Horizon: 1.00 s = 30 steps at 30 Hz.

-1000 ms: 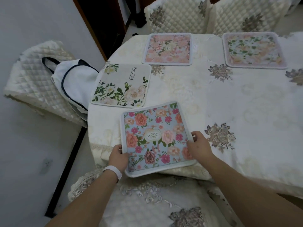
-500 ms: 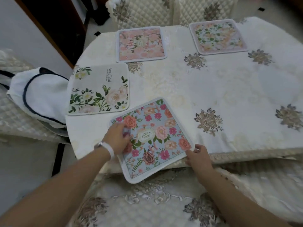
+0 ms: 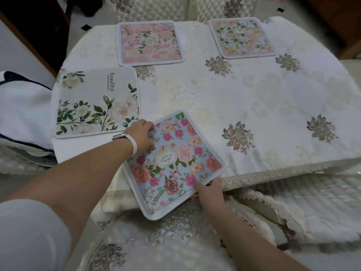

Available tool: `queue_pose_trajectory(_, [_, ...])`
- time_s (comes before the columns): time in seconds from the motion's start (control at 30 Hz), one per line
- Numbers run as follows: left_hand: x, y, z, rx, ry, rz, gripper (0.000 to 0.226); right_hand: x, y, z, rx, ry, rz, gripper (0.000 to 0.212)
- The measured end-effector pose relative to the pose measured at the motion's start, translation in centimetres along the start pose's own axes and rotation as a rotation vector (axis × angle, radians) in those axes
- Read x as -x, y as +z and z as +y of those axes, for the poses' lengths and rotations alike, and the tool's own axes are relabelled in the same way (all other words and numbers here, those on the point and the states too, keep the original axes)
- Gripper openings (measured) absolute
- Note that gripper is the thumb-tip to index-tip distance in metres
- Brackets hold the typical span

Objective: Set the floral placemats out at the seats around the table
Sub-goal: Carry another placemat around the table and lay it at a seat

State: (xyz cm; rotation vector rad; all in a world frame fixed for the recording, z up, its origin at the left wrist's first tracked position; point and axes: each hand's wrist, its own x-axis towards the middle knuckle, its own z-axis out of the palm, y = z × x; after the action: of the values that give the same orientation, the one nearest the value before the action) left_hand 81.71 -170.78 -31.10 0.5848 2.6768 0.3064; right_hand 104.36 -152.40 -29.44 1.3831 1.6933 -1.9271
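Note:
A blue floral placemat (image 3: pixel 175 161) lies skewed at the near edge of the table (image 3: pixel 273 114), one corner hanging over the edge. My left hand (image 3: pixel 142 135) rests on its far left corner with curled fingers. My right hand (image 3: pixel 209 192) pinches its near right edge. A white placemat with green leaves (image 3: pixel 97 102) lies at the left. A pink placemat (image 3: pixel 150 43) and a pale peach-and-green placemat (image 3: pixel 242 37) lie along the far side.
A cream embroidered tablecloth covers the table. Quilted chair backs (image 3: pixel 156 8) stand at the far side. A lace-covered chair (image 3: pixel 156 241) is right below me and another (image 3: pixel 302 208) at the near right. A white bag with dark trim (image 3: pixel 21 118) sits on the left chair.
My left hand went from the blue placemat's near left edge onto its far left corner. The mat turned and now sits skewed, and my right hand shifted along its edge to the near right side.

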Motion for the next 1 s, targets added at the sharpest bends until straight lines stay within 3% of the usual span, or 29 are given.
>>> queue_pose_trajectory(0.1, [-0.9,-0.1,0.4,0.025,-0.042,0.031,0.025,0.0,0.3,0.3,0.038,0.022,0.005,0.033])
queue_pose_trajectory(0.27, [-1.2,-0.5,1.1,-0.035,-0.206,0.011,0.040,-0.6,-0.4,0.2,0.091,0.007,0.060,0.030])
queue_pose_trajectory(0.37, [0.0,-0.3,1.0,-0.054,-0.218,0.074,0.022,-1.0,-1.0,-0.2,0.110,-0.034,0.078,0.030])
queue_pose_trajectory(0.43, [1.2,-0.3,0.8,0.026,-0.208,0.102,0.009,-1.1,-1.2,-0.7,0.097,-0.068,0.067,0.030])
queue_pose_trajectory(0.67, [6.5,-0.8,0.6,0.434,-0.379,0.133,0.013,-2.4,-1.5,-3.6,0.195,-0.156,0.068,0.016])
queue_pose_trajectory(1.0, [11.9,0.2,-0.2,0.718,-0.514,0.281,0.014,-4.9,0.2,-9.2,0.378,-0.362,0.003,0.017])
